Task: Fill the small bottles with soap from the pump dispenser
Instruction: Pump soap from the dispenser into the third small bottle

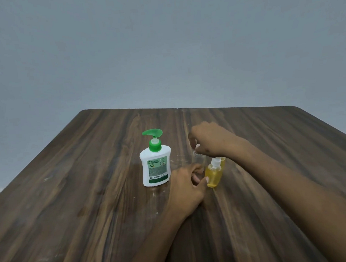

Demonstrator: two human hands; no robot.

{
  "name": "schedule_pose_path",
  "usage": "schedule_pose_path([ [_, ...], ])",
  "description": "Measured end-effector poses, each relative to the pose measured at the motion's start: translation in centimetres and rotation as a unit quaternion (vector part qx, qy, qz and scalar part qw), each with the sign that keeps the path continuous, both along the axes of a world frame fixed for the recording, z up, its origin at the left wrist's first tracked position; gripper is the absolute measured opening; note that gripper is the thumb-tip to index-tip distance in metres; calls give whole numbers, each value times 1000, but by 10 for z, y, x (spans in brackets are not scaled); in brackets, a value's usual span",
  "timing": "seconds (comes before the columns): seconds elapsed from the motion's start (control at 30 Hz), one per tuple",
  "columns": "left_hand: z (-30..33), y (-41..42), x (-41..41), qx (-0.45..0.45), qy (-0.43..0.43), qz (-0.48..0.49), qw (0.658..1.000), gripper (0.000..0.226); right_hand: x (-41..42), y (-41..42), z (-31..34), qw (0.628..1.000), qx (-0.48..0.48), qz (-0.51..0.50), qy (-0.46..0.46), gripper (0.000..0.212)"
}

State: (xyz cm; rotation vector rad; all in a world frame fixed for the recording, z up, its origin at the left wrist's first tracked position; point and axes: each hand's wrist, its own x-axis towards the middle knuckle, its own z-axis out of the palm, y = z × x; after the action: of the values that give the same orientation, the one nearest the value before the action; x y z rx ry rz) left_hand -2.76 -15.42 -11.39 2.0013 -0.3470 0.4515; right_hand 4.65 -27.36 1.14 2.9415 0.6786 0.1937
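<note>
Two hands worked at frame centre, over a dark wood-grain table (71,209). The left hand (187,188) came in from the lower middle, fingers and thumb curled round the base of a clear small bottle (199,159); the bottle stood upright between the two hands, transparent plastic, looked empty, hard to see against the wood. The right hand (211,141) reached in from the right edge and sat on top of that bottle, fingertips pinched at its neck or cap; what exactly they held was hidden by the knuckles, so grip target was cap or neck, cannot tell which. Just right of the left thumb stood a yellow-filled bottle (213,175), clear rounded body, amber liquid, white spray top, upright, apparently touching the thumb tip. Behind it a sliver of a second yellow bottle (223,161) showed, mostly covered by the right wrist. The pump dispenser (156,164) stood left of the hands, near but apart from them: white opaque plastic, flattened rounded shoulders, green collar and green leaf-shaped pump head with the nozzle pointing to frame left, green printed label on the front, text too small to read. Tabletop was matte laminate with streaky brown grain, some pale scuffs at lower left. Upper half of frame was a plain grey wall (161,39).
</note>
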Motion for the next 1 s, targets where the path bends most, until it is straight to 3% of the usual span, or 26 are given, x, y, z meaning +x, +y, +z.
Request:
schedule_pose_path([
  [0.1,8,6,-12,-5,-22,35,999,35,-8,-5,19,999,39,0,-33,5],
  [0.2,17,11,-41,-21,-107,93,990,30,-42,-12,56,993,85,5,-78,4],
  [0.37,35,7,-95,2,-247,207,947,50,-129,-13,87,978,165,7,-124,28],
  [0.47,35,-3,-103,51,-256,244,934,61,-154,-5,69,977,180,-11,-110,45],
  [0.57,26,-8,-102,63,-266,248,929,51,-158,0,47,974,202,-47,-95,53],
  [0.73,11,-2,-100,-15,-212,171,962,46,-152,1,14,961,237,-76,-122,63],
  [1.0,9,21,-102,-84,-31,60,994,45,-143,-4,7,971,233,-34,-32,45],
])
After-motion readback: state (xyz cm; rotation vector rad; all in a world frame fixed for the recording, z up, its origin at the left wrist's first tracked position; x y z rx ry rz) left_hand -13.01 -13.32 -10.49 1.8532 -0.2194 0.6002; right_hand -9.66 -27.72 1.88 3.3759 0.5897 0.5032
